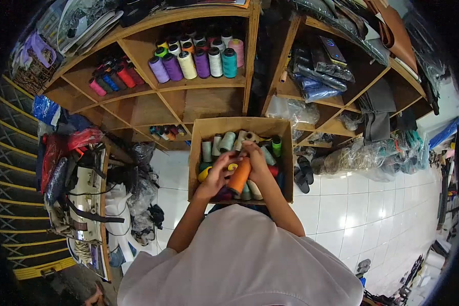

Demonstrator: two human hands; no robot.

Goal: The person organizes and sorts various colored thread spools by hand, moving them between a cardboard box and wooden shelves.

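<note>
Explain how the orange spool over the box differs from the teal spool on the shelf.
The orange spool is tilted, whereas the teal spool stands upright. The orange spool is held by the right hand over the box; the teal spool rests on the shelf beside other spools. Both carry thread of one colour.

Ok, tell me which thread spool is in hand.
The orange thread spool, gripped by the right hand over the cardboard box; the others sit boxed or shelved.
</note>
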